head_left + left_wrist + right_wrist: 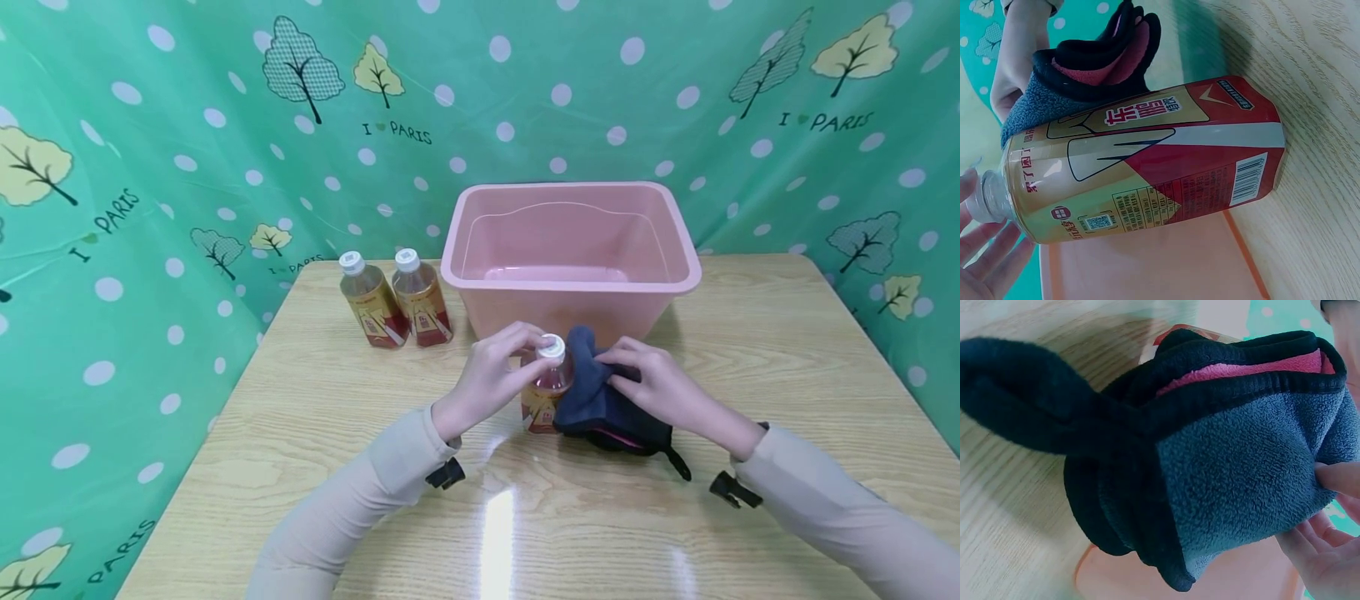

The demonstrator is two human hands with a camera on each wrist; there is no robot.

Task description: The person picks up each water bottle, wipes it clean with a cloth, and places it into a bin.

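Standing upright on the table, a drink bottle (542, 407) with a white cap and a gold-and-red label is pinched at its cap by my left hand (495, 375). Its printed label faces the left wrist camera. Against the bottle's right side is a folded dark blue-grey cloth (592, 408) with black edging, a pink inner layer and a black hanging loop. My right hand (656, 383) pinches the cloth's upper part between thumb and fingers; in the right wrist view the thumb presses into the fleecy cloth (1241, 469).
Behind the hands stands a pink plastic tub (570, 292). Two similar bottles, a left one (372, 304) and a right one (422, 304), stand together to the tub's left. The wooden table (300, 433) meets a green patterned curtain (420, 100) at its back.
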